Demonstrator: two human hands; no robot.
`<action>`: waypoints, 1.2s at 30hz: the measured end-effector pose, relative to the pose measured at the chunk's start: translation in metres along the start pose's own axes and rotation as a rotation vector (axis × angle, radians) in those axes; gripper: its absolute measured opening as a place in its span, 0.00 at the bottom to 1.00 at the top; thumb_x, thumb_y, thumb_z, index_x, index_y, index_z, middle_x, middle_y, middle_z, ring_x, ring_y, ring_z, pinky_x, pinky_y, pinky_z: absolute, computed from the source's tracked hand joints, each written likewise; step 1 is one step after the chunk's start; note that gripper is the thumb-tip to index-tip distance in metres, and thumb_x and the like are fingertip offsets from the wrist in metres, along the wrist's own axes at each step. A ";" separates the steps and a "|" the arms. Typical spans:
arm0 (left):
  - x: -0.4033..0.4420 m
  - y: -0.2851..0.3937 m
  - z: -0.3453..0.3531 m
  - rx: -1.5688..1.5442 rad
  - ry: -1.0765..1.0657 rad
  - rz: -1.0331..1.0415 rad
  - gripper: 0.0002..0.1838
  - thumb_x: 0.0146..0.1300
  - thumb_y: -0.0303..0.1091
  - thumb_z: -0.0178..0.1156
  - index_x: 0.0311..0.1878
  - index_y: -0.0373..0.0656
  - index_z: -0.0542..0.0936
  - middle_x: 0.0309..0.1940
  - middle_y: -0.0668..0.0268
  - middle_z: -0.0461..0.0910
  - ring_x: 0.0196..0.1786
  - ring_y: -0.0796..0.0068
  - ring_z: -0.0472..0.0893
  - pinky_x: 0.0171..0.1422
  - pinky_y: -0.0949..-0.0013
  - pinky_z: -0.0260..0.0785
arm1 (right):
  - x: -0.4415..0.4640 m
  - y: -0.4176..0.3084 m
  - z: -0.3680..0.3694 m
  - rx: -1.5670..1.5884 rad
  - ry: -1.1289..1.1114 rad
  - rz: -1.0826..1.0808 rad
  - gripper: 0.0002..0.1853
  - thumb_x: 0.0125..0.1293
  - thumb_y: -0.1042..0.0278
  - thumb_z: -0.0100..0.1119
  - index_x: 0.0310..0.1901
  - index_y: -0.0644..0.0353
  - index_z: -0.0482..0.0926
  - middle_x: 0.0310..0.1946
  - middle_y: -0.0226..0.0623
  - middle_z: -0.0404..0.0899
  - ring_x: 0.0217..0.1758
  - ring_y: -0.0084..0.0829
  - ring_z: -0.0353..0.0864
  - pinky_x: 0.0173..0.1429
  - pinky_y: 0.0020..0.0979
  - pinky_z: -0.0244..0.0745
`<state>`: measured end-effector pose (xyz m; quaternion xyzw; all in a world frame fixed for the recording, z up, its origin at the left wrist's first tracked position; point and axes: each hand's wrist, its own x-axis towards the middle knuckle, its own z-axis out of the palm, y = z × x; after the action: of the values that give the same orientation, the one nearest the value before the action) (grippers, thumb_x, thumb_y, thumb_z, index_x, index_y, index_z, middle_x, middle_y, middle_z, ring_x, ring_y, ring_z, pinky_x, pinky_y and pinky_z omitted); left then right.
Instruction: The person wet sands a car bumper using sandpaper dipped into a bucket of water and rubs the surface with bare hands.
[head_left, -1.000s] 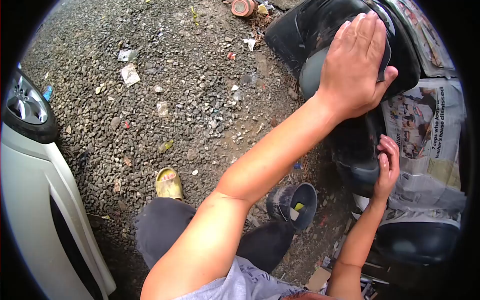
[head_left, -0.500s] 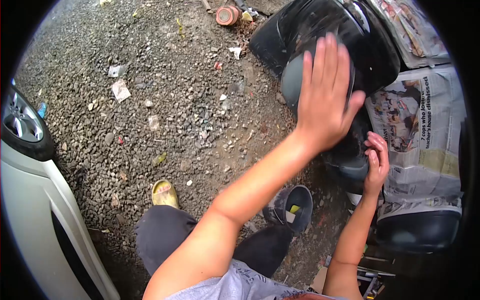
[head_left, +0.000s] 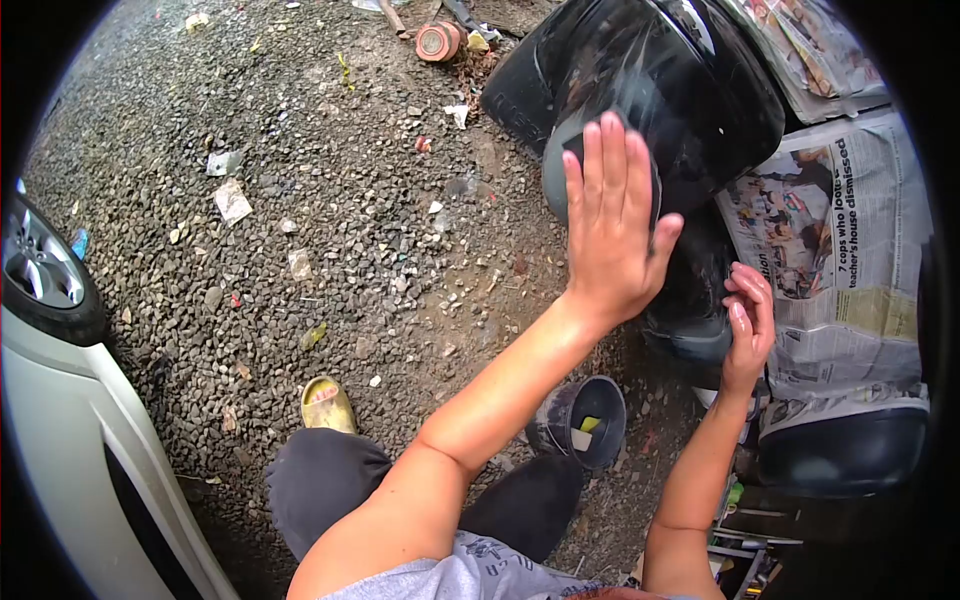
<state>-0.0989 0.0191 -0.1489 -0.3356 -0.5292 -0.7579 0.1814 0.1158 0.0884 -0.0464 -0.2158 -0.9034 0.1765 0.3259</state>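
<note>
A glossy black vehicle panel (head_left: 690, 120), shaped like a bumper, rises at upper right, with a dull grey patch and pale streaks on it. My left hand (head_left: 610, 235) lies over its grey curved edge, fingers stretched out and palm down. A dark flat sheet (head_left: 574, 150) shows partly beneath the fingers; its kind is unclear. My right hand (head_left: 750, 325) looks wet and is beside the panel's lower part, fingers loosely bent and thumb apart. Nothing shows in it; whether its fingertips touch the panel I cannot tell.
Newspaper (head_left: 850, 240) covers surfaces on the right, above another black part (head_left: 845, 455). A dark bucket (head_left: 605, 440) with small pieces inside stands near my knees. At left is a pale car (head_left: 70, 420). Gravel (head_left: 300, 180) with litter covers the ground.
My left hand has slid down and a little left over the panel, uncovering more pale streaks above the fingers. My right hand stays almost in place. The view has shifted slightly.
</note>
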 end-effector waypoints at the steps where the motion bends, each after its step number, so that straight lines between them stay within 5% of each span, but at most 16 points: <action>1: 0.005 0.004 0.002 -0.010 0.012 -0.015 0.39 0.80 0.48 0.47 0.84 0.35 0.51 0.85 0.41 0.46 0.87 0.40 0.42 0.86 0.39 0.27 | -0.004 0.000 -0.002 -0.006 0.000 0.003 0.18 0.70 0.68 0.59 0.58 0.67 0.82 0.65 0.44 0.77 0.59 0.31 0.80 0.61 0.29 0.74; 5: 0.078 0.003 -0.004 0.143 -0.002 0.023 0.40 0.80 0.49 0.47 0.79 0.23 0.55 0.82 0.37 0.51 0.86 0.37 0.45 0.86 0.34 0.28 | -0.005 -0.004 -0.001 -0.001 -0.010 0.007 0.18 0.70 0.69 0.58 0.59 0.67 0.82 0.65 0.44 0.77 0.59 0.31 0.79 0.60 0.29 0.74; 11: -0.014 0.026 0.005 -0.042 -0.137 0.039 0.43 0.81 0.51 0.46 0.84 0.30 0.46 0.85 0.37 0.40 0.87 0.37 0.37 0.86 0.39 0.21 | -0.005 0.000 -0.001 -0.034 0.003 -0.013 0.19 0.69 0.69 0.58 0.59 0.67 0.81 0.65 0.44 0.76 0.60 0.31 0.79 0.60 0.29 0.74; 15: 0.079 0.010 -0.005 -0.034 -0.055 0.085 0.40 0.78 0.50 0.49 0.79 0.24 0.57 0.82 0.36 0.52 0.85 0.36 0.49 0.86 0.34 0.33 | -0.007 0.000 -0.002 -0.013 0.011 -0.018 0.18 0.69 0.70 0.58 0.58 0.67 0.81 0.65 0.44 0.76 0.59 0.31 0.80 0.60 0.29 0.74; 17: 0.087 0.018 -0.009 0.162 -0.084 0.069 0.40 0.78 0.50 0.48 0.79 0.25 0.57 0.82 0.37 0.51 0.85 0.36 0.48 0.86 0.35 0.31 | -0.004 -0.002 -0.001 0.026 0.009 -0.024 0.18 0.69 0.70 0.59 0.58 0.67 0.81 0.65 0.44 0.76 0.59 0.31 0.80 0.60 0.30 0.74; 23: -0.029 0.035 0.018 0.160 -0.195 0.116 0.44 0.80 0.58 0.42 0.84 0.33 0.48 0.85 0.40 0.43 0.88 0.42 0.40 0.86 0.38 0.20 | -0.007 0.002 -0.006 -0.047 0.017 -0.036 0.17 0.70 0.70 0.59 0.58 0.67 0.81 0.65 0.44 0.76 0.61 0.32 0.79 0.61 0.29 0.74; 28: 0.061 0.022 0.002 0.113 -0.059 0.127 0.41 0.78 0.53 0.49 0.84 0.37 0.52 0.85 0.46 0.48 0.87 0.46 0.45 0.87 0.39 0.27 | -0.011 0.004 0.000 -0.081 0.080 -0.043 0.20 0.70 0.72 0.60 0.62 0.65 0.79 0.64 0.44 0.76 0.62 0.32 0.78 0.62 0.31 0.74; 33: 0.036 -0.004 0.009 0.069 0.163 -0.004 0.38 0.80 0.51 0.50 0.84 0.38 0.55 0.84 0.48 0.53 0.87 0.47 0.50 0.87 0.43 0.34 | 0.018 -0.063 0.036 -0.520 0.099 -0.430 0.27 0.72 0.62 0.62 0.70 0.62 0.77 0.74 0.53 0.66 0.76 0.50 0.66 0.77 0.47 0.63; 36: 0.023 -0.012 0.010 0.084 0.159 -0.024 0.39 0.80 0.50 0.48 0.83 0.36 0.53 0.83 0.45 0.53 0.86 0.44 0.52 0.87 0.40 0.38 | 0.061 -0.116 0.054 -0.852 0.088 -0.658 0.25 0.72 0.53 0.64 0.68 0.48 0.82 0.77 0.50 0.63 0.76 0.53 0.64 0.78 0.50 0.59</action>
<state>-0.1194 0.0348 -0.1385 -0.2599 -0.5484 -0.7614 0.2279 0.0060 0.0122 -0.0009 -0.0416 -0.9003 -0.3264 0.2851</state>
